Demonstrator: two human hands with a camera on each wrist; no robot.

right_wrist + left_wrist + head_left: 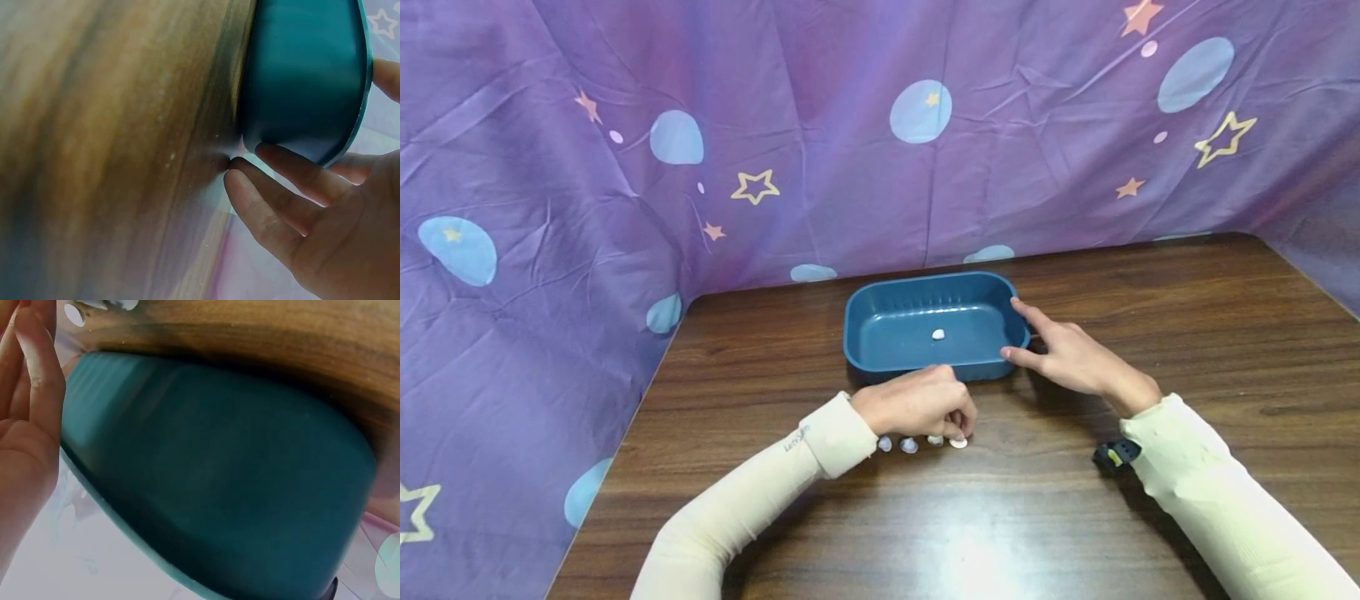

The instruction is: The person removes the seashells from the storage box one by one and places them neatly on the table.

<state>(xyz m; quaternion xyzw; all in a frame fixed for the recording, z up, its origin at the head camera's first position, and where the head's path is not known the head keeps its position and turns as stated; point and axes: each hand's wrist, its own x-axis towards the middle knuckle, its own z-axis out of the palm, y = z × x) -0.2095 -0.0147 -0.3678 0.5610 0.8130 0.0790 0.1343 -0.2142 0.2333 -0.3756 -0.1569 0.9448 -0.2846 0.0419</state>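
Note:
My left hand (917,404) bends down in front of the blue plastic basin (859,367), its fingertips pinching a small white shell (958,444) on the table. That shell ends a row with a greenish-white shell (935,439) and two bluish shells (909,445). In the left wrist view the fingers (44,381) lie beside the basin wall, their tips cut off by the frame. At the basin's right end my right hand (1078,360) holds the rim, two digits over it and other fingers (300,172) below along the outer wall. One white shell (937,334) lies inside the basin.
Everything stands on a dark wooden table (760,350). A purple cloth (842,150) with stars and planets hangs behind and to the left. A small black device (1116,456) with a yellow-green mark sits at the right sleeve's cuff.

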